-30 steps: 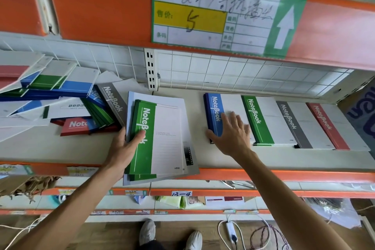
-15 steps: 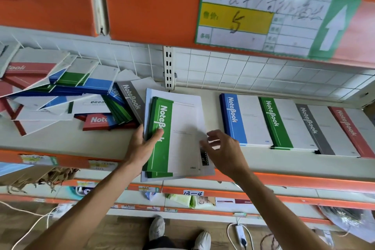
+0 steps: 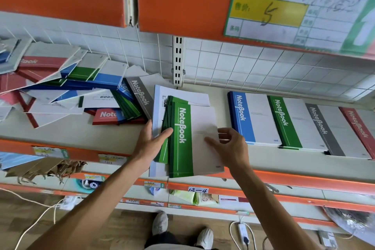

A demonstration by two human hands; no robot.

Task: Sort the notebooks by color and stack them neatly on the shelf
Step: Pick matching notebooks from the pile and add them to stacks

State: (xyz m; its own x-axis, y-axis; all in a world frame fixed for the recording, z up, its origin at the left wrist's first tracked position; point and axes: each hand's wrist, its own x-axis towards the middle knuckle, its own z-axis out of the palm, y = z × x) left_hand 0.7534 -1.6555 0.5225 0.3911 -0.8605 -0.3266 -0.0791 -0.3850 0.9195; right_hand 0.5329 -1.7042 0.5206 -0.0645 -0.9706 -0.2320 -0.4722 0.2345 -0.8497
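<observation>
The fingers (image 3: 162, 135) of the left hand (image 3: 151, 146) lie fairly straight against the spine side of a fanned bundle of green notebooks (image 3: 183, 140), the thumb resting across the green edges near the word "NoteBook"; the hand presses rather than clasps. The right hand (image 3: 231, 148) has its thumb on the pale cover of the top book and its fingers curled at the cover's right edge, pinching that side. The bundle thus sits between the two hands, on top of a white notebook (image 3: 160, 95) lying face down, and its near end juts past the orange front lip of the shelf (image 3: 263, 160).

Just left of the bundle lies a loose heap of mixed notebooks (image 3: 81, 91), red, blue, green and grey, tilted and overlapping. To the right, apart from the hands, four flat stacks stand side by side: a blue stack (image 3: 253, 119), a green stack (image 3: 294, 126), a grey stack (image 3: 332, 134) and a red stack (image 3: 359, 126) at the frame's edge. Above hangs an orange panel bearing a price tag (image 3: 294, 8) with a handwritten "5". Below are lower shelves, a wooden floor with cables, and the person's shoes (image 3: 182, 229).
</observation>
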